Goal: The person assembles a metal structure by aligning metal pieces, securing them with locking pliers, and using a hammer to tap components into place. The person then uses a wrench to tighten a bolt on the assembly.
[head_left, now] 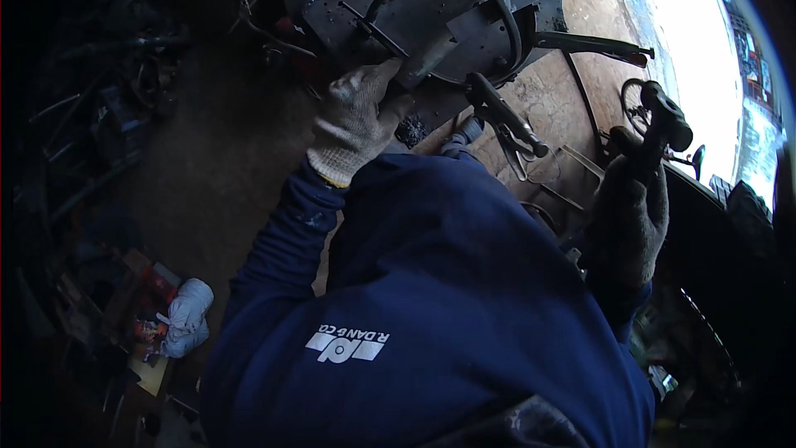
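Right hand (pixel 637 214) is gripping the hammer (pixel 666 120), fingers wrapped round its handle; left hand (pixel 355 118) is resting by the tube (pixel 433 56) on the metal plate (pixel 419 0) (can't tell if those fingers are closing). Probably a hammering step; next blow is needing careful aim.

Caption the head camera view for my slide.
Pale knit-gloved left hand at a dark, flat metal workpiece; shadowed, gloved right hand holding a dark metal hammer.

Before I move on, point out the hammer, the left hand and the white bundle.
Hammer (pixel 667 115), head view: on its metal head.
Left hand (pixel 351 116), head view: glove's back.
White bundle (pixel 189 314), head view: near its middle.
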Demonstrator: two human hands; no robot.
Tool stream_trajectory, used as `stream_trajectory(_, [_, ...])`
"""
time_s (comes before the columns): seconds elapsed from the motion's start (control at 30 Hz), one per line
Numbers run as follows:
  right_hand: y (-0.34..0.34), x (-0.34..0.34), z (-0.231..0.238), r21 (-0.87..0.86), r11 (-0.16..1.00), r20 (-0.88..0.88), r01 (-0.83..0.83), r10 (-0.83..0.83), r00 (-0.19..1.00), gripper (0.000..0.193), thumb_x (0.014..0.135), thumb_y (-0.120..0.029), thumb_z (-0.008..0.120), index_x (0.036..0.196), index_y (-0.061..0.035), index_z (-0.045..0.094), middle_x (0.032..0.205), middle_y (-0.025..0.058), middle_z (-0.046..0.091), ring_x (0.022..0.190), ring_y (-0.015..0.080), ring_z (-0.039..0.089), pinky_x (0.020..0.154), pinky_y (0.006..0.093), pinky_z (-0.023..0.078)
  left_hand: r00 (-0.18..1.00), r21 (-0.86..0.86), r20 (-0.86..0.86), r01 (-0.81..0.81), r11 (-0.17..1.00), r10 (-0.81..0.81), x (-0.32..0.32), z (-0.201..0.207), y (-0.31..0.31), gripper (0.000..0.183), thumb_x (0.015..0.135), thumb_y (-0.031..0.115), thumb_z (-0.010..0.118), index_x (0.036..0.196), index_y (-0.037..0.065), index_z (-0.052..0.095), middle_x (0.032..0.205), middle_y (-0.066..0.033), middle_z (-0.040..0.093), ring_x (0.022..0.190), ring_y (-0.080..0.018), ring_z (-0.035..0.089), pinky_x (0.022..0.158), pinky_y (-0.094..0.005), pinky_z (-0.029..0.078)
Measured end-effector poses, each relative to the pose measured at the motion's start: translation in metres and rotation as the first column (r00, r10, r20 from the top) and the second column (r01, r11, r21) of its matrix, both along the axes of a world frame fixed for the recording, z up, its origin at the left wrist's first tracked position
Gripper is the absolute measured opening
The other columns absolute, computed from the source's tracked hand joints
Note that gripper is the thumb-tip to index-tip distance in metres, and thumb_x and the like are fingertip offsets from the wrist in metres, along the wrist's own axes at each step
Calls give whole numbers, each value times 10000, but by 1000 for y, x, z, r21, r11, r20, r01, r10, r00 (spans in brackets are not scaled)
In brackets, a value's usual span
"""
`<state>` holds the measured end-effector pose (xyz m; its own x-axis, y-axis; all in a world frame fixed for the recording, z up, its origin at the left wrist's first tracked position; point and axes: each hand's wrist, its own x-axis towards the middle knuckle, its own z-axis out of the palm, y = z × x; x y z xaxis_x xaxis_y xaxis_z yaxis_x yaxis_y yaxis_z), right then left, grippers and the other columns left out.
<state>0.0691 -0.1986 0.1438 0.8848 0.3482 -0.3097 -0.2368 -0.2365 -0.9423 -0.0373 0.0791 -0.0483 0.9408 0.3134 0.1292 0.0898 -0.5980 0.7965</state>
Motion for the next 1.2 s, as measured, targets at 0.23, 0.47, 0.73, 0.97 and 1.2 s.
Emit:
stream_trajectory(0.23, [91, -38, 25, -76, 994, -280, -74, 50, 959, 595, 927, -63, 626, 1477, 31, 417, 865, 47, 602, 665, 112, 590, 623, 238, 487, 972, -34, 96, 218, 975, -214, -2, -3, 58, 424, 850, 132, 740, 1243, 13, 638, 1102, -203, 703, 986, -346, 706, 835, -433, 583])
stream_trajectory(0.47, [162, -20, 20, -150, 952, -538, -266, 148, 830, 713, 927, -277, 695, 1483, 48, 389, 889, 147, 704, 639, 151, 657, 533, 257, 523, 922, 387, 384, -211, 898, 51, 20, -19, 105, 541, 850, 398, 789, 1229, 50, 621, 1153, -129, 691, 1012, -311, 684, 874, -434, 554])
stream_trajectory(0.73, [190, -20, -45, 96, 995, -621, 28, 38, 783, 410, 978, -232, 645, 1264, 55, 579, 865, 109, 673, 615, 171, 647, 557, 309, 565, 983, 459, 164, -147, 876, 79, 34, -17, 96, 506, 861, 525, 709, 1248, 201, 674, 1194, -42, 691, 1094, -307, 656, 874, -468, 543])
stream_trajectory(0.97, [196, -16, -82, 20, 994, -642, 103, -66, 764, 260, 1040, -264, 546, 1202, -60, 553, 931, 92, 670, 648, 122, 636, 508, 254, 542, 982, 416, 174, -136, 899, 68, 33, -24, 99, 422, 846, 422, 743, 1208, 214, 679, 1162, 3, 693, 1086, -269, 647, 860, -482, 520])
stream_trajectory(1.2, [207, -8, -65, 134, 942, -711, 309, -126, 692, 223, 1040, -266, 557, 1081, -46, 561, 912, 58, 666, 637, 91, 636, 483, 233, 523, 987, 382, 154, -109, 918, 53, 34, -24, 101, 419, 827, 401, 759, 1196, 217, 681, 1089, 0, 711, 1046, -258, 662, 822, -472, 530])
